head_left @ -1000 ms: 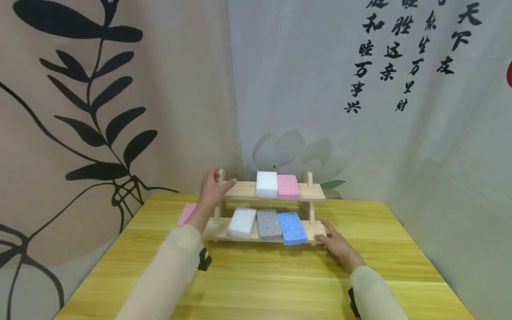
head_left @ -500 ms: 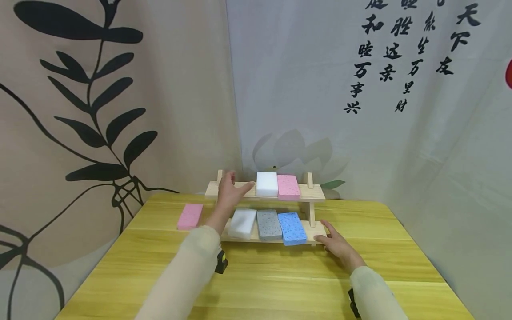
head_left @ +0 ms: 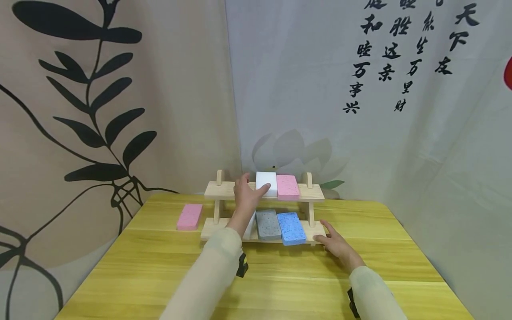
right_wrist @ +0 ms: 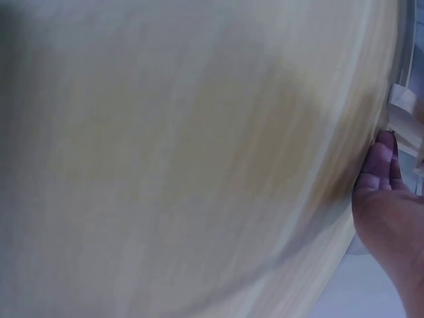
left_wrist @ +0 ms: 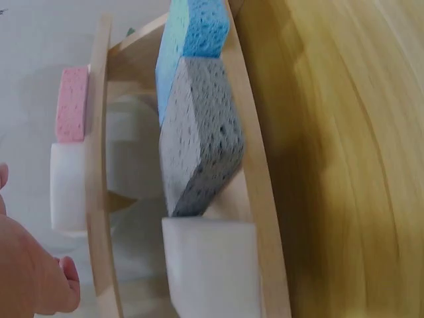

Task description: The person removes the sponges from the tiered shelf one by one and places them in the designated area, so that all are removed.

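The white sponge (head_left: 266, 178) lies on the upper shelf (head_left: 219, 190) of a wooden rack, its right side against a pink sponge (head_left: 288, 186). A sideways nudge from the thumb could shove both along, or tip the white one off the narrow board; an off-centre push could also twist it out of line. Its long axis seems to run front to back (foreshortening makes this a judgement), with a short end facing the person.

The left hand (head_left: 247, 195) is at its left, thumb and fingers spread; in the left wrist view a gap shows between thumb and sponge. The right hand (head_left: 339, 247) touches the right end of the lower shelf (head_left: 318, 230); whether it pinches the board, I cannot tell. That shelf bears a gray sponge (head_left: 268, 225) and a blue one (head_left: 291, 228).
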The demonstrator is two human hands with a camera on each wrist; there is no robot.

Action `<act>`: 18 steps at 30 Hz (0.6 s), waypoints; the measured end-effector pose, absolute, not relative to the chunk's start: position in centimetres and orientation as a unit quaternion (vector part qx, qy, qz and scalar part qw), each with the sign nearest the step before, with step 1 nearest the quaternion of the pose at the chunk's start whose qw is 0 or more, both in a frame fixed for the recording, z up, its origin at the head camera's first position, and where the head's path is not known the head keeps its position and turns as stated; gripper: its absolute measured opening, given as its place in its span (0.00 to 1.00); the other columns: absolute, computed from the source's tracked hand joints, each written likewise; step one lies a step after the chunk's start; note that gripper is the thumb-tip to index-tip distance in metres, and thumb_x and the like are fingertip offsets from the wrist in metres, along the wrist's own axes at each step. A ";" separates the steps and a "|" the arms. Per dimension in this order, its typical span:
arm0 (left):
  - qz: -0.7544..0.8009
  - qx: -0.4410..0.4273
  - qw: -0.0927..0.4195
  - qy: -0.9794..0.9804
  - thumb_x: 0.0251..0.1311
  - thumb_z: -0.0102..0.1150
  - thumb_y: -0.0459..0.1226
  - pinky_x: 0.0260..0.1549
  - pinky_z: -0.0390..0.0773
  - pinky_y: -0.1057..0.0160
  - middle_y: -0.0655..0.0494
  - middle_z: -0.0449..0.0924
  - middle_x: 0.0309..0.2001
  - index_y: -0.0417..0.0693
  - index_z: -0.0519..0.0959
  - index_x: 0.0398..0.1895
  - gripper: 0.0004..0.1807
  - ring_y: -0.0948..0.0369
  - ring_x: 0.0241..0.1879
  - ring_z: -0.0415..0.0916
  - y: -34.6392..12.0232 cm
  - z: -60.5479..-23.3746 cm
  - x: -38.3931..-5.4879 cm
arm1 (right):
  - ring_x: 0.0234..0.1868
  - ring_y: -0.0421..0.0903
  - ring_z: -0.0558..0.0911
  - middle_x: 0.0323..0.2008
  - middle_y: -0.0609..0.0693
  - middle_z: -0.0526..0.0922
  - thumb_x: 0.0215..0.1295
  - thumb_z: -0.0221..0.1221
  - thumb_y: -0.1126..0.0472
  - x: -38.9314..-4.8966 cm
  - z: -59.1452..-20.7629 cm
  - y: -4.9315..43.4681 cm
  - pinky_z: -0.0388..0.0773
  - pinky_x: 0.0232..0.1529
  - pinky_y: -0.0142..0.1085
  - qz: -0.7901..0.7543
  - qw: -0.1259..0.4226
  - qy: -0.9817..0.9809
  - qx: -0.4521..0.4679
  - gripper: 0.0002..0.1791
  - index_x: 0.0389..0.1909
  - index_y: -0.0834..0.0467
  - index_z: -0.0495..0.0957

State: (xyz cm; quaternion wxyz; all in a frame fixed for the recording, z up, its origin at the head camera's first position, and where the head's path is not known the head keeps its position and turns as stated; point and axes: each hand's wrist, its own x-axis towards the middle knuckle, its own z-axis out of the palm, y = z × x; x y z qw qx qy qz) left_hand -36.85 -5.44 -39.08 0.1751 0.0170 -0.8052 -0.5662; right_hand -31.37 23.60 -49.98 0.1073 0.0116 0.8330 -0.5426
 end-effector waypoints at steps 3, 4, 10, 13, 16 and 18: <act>-0.550 0.032 0.185 -0.814 0.51 0.74 0.51 0.62 0.67 0.50 0.41 0.66 0.63 0.41 0.64 0.70 0.47 0.47 0.63 0.63 -4.6 -39.4 -37.1 | 0.63 0.64 0.68 0.68 0.73 0.58 0.69 0.59 0.50 -31.5 -50.0 23.6 0.65 0.63 0.59 -0.533 0.099 0.840 0.010 0.45 0.79 0.51 0.44; -0.545 0.037 0.186 -0.817 0.50 0.74 0.51 0.62 0.67 0.49 0.41 0.66 0.63 0.41 0.64 0.70 0.47 0.46 0.63 0.63 -4.4 -39.5 -37.1 | 0.62 0.64 0.69 0.67 0.74 0.59 0.69 0.59 0.50 -31.5 -50.1 23.6 0.66 0.62 0.59 -0.530 0.097 0.842 0.008 0.45 0.79 0.52 0.44; -0.533 0.058 0.195 -0.821 0.48 0.75 0.52 0.61 0.68 0.48 0.39 0.67 0.61 0.40 0.66 0.69 0.47 0.45 0.61 0.64 -3.3 -40.1 -37.2 | 0.68 0.66 0.62 0.72 0.72 0.53 0.70 0.58 0.49 -31.4 -50.1 23.6 0.60 0.66 0.62 -0.541 0.107 0.834 0.008 0.45 0.79 0.49 0.43; -0.532 0.062 0.201 -0.820 0.47 0.76 0.51 0.58 0.69 0.48 0.38 0.67 0.61 0.39 0.67 0.68 0.47 0.44 0.60 0.64 -2.9 -40.3 -37.2 | 0.71 0.67 0.58 0.74 0.70 0.50 0.69 0.59 0.49 -31.4 -50.1 23.6 0.56 0.67 0.62 -0.545 0.111 0.831 0.014 0.45 0.79 0.47 0.43; -0.532 0.066 0.203 -0.819 0.47 0.76 0.51 0.56 0.70 0.48 0.38 0.67 0.60 0.38 0.68 0.67 0.47 0.44 0.59 0.65 -2.7 -40.5 -37.3 | 0.67 0.65 0.64 0.71 0.71 0.55 0.69 0.59 0.49 -31.6 -50.3 23.7 0.62 0.65 0.60 -0.536 0.103 0.838 0.013 0.45 0.79 0.49 0.44; -0.531 0.070 0.204 -0.820 0.47 0.76 0.51 0.55 0.70 0.48 0.38 0.68 0.60 0.38 0.68 0.67 0.47 0.45 0.58 0.65 -2.5 -40.7 -37.4 | 0.64 0.63 0.68 0.69 0.72 0.58 0.69 0.59 0.49 -31.7 -50.3 23.6 0.65 0.63 0.58 -0.533 0.098 0.840 0.014 0.45 0.79 0.49 0.45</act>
